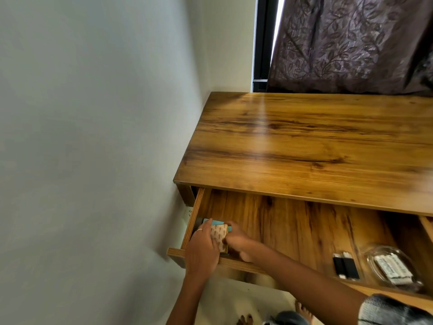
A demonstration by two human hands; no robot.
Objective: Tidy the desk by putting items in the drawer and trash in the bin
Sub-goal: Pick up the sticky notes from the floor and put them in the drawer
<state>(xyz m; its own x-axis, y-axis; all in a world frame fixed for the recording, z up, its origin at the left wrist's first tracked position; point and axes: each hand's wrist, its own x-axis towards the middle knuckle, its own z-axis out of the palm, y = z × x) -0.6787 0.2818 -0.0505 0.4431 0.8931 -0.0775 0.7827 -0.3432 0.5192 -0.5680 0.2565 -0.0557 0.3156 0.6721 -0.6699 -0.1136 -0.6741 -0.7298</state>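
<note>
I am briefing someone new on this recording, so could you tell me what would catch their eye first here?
Both hands meet in the near left corner of the open drawer: the left hand and right hand hold a small stack of patterned and teal cards. Farther right in the drawer lie two black markers and a clear dish with a white packet. Above, the bare wooden desk top fills the view.

a glossy brown wood-grain desk top (pixel 316 141) stands against the pale wall. below it, the pulled-out wooden drawer (pixel 293 231) carries a small stack of cards (pixel 219 234) at its left end, two black sticks (pixel 346 266) and a clear glass dish (pixel 396 268) to the right.
</note>
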